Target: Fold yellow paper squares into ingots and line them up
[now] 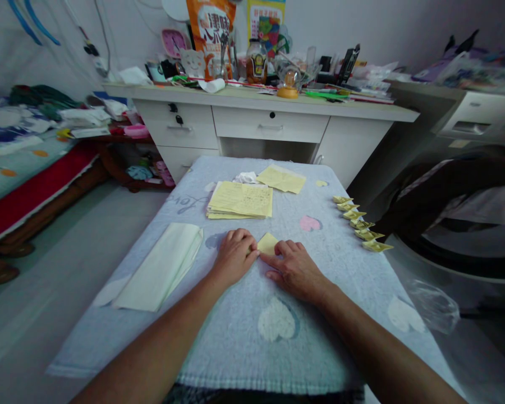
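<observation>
A small folded piece of yellow paper (267, 242) lies on the cloth-covered table between my hands, partly covered by them. My left hand (234, 257) is closed on its left side, fingers curled and the thumb pressed in. From the right, my right hand (297, 267) bears on the near edge with the index finger, its other fingers bent and the thumb lower down. The two hands nearly meet at the paper's near corner. Beyond them sits a stack of yellow paper sheets (240, 200), with loose yellow sheets (283, 178) behind it.
Several folded yellow paper boats (376, 246) stand in a row along the table's right edge. A folded pale cloth or paper (162, 269) lies left of my left arm. White crumpled tissue (247, 178) sits behind the stack. A cluttered white desk (244, 98) stands beyond.
</observation>
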`<state>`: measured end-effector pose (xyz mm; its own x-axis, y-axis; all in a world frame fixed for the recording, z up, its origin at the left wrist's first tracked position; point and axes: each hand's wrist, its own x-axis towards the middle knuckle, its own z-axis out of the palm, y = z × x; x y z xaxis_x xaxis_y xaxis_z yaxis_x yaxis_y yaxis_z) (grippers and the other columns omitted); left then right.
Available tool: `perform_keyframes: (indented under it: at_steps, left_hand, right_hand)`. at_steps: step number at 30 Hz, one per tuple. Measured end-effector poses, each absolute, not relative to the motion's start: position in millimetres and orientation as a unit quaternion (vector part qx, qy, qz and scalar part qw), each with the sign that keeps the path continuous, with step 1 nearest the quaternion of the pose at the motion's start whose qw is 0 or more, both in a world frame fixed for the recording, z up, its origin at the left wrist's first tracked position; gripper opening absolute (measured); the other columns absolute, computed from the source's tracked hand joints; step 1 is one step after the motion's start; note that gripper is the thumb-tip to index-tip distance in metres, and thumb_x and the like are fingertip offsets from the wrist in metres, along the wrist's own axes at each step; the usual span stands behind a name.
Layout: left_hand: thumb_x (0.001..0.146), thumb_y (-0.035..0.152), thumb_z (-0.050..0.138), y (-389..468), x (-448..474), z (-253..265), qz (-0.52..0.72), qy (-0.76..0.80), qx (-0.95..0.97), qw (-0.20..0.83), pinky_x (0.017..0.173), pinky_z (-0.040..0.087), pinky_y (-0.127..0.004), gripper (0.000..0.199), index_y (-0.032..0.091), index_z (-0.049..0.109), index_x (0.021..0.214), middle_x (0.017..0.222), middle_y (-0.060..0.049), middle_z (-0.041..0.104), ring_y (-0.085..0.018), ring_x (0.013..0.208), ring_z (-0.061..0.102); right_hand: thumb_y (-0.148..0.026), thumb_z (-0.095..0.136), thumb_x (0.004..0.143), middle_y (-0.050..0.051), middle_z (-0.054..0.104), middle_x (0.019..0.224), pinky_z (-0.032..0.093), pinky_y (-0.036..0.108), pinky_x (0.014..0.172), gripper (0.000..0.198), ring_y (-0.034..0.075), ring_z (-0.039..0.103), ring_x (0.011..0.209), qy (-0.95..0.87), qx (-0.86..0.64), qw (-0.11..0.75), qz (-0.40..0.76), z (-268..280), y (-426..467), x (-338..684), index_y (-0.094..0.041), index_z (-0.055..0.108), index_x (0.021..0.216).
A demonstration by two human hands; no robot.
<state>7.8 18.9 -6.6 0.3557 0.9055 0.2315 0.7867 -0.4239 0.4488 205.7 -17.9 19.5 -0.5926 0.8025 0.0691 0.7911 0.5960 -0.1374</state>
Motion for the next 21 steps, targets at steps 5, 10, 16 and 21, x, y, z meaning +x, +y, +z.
perform_keyframes:
  at_steps: [5, 10, 16, 21]
  left_hand:
    - [0.08, 0.027, 0.063, 16, 8, -5, 0.209, 0.547, 0.802, 0.117, 0.09, 0.037, -0.04, 0.006, 0.022, 0.061, 0.083, 0.107, -0.004, 0.056, -0.025, 0.104, 0.046]
    - [0.08, 0.026, 0.062, 17, 2, -3, 0.189, 0.565, 0.794, 0.122, 0.09, 0.035, -0.041, 0.005, 0.023, 0.061, 0.084, 0.11, -0.004, 0.055, -0.025, 0.106, 0.045]
    - [0.079, 0.023, 0.061, 19, -3, -7, 0.189, 0.558, 0.799, 0.124, 0.092, 0.034, -0.04, 0.007, 0.024, 0.061, 0.087, 0.109, -0.002, 0.055, -0.024, 0.106, 0.045]
    - [0.079, 0.021, 0.06, 18, -4, -8, 0.189, 0.559, 0.798, 0.124, 0.091, 0.034, -0.04, 0.007, 0.024, 0.061, 0.085, 0.109, -0.002, 0.055, -0.024, 0.105, 0.045]
  right_hand:
    - [-0.057, 0.044, 0.091, 0.011, 0.055, 0.104, 0.031, 0.038, 0.079, 0.048, 0.025, 0.045, 0.092, -0.887, -0.453, 0.064, 0.056, 21, -19, 204, -0.033, 0.055, 0.131]
    - [-0.056, 0.048, 0.09, 0.01, 0.056, 0.107, 0.031, 0.038, 0.079, 0.047, 0.025, 0.047, 0.094, -0.889, -0.451, 0.056, 0.057, 24, -19, 209, -0.03, 0.058, 0.127]
    - [-0.048, 0.056, 0.088, 0.009, 0.058, 0.11, 0.032, 0.037, 0.08, 0.042, 0.025, 0.049, 0.096, -0.889, -0.456, 0.012, 0.04, 29, -18, 220, -0.028, 0.058, 0.125]
    - [-0.047, 0.055, 0.089, 0.009, 0.058, 0.11, 0.034, 0.038, 0.08, 0.039, 0.025, 0.051, 0.095, -0.879, -0.475, -0.02, 0.025, 36, -23, 232, -0.027, 0.058, 0.123]
